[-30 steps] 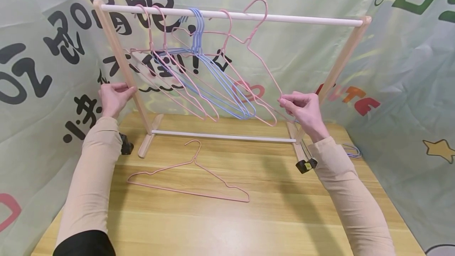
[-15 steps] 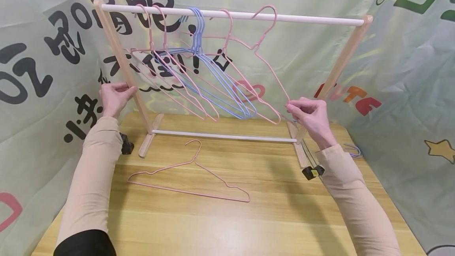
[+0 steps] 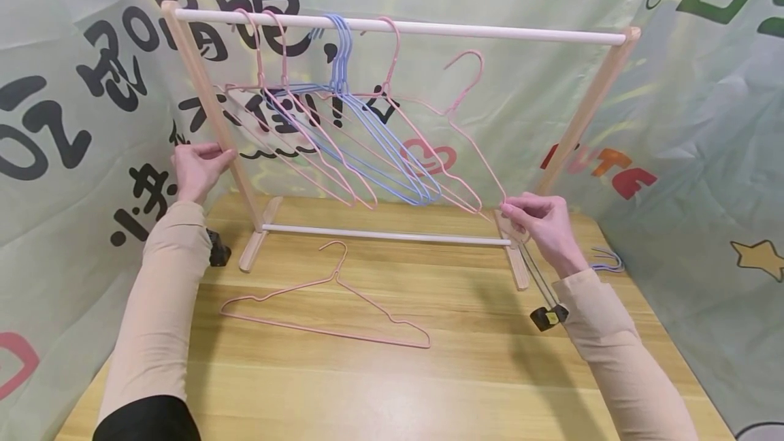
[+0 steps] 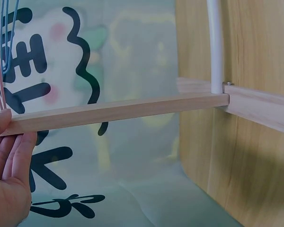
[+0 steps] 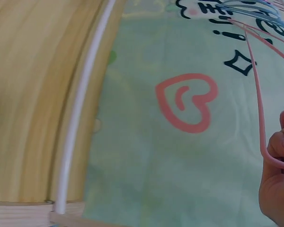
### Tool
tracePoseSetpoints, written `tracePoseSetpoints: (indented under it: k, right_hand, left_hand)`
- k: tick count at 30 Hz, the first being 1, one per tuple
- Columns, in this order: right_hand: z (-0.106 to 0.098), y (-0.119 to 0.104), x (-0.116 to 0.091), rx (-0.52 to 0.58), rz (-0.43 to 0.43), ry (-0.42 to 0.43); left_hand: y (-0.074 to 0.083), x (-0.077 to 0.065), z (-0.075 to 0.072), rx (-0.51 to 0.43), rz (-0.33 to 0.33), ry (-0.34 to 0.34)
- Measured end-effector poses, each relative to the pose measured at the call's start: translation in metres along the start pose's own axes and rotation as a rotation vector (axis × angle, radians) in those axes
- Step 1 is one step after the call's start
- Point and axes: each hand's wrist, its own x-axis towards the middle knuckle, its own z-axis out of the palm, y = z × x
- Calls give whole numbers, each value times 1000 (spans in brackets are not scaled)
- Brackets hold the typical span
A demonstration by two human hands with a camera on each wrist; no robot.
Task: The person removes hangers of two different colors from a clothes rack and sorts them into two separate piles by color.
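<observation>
My right hand [image 3: 545,229] pinches the lower corner of a pink clothes hanger [image 3: 463,92]. The hook of that hanger is off the rack, below the white top bar [image 3: 539,33], and its far part overlaps the hanging ones. At the left, my left hand [image 3: 199,170] grips the wooden post [image 3: 201,80] of the rack, thumb on one side and fingers on the other in the left wrist view. Several blue hangers [image 3: 340,53] hang bunched mid-bar. Two pink hangers [image 3: 284,53] hang left of them, and another pink hanger [image 3: 394,53] hangs to their right.
One pink hanger [image 3: 337,273] lies flat on the wooden table [image 3: 343,393] before the rack. The rack's lower white bar [image 3: 386,234] runs close over the table. Blue hanger hooks [image 3: 608,263] show behind the right arm. A printed cloth [image 3: 527,101] encloses the back and sides.
The right hand has moved right and down with the pink hanger, whose hook has come from over the top bar to below it. The left hand has stayed at the post.
</observation>
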Motion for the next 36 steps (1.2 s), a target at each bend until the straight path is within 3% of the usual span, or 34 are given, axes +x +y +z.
tracePoseSetpoints:
  k: [6, 21, 29, 36]
  right_hand:
    - [-4, 15, -10, 4, 63, -33]
    - [-12, 36, -24, -113, 229, -117]
    - [-12, 48, -30, -61, 264, -240]
    - [-8, 59, -34, -93, 283, -361]
  left_hand:
    - [-2, 0, 0, -9, 10, -5]
    - [-2, 1, 0, -18, 13, -9]
    - [-2, 1, 0, -21, 12, -10]
    - [-2, 1, 1, -35, 21, -8]
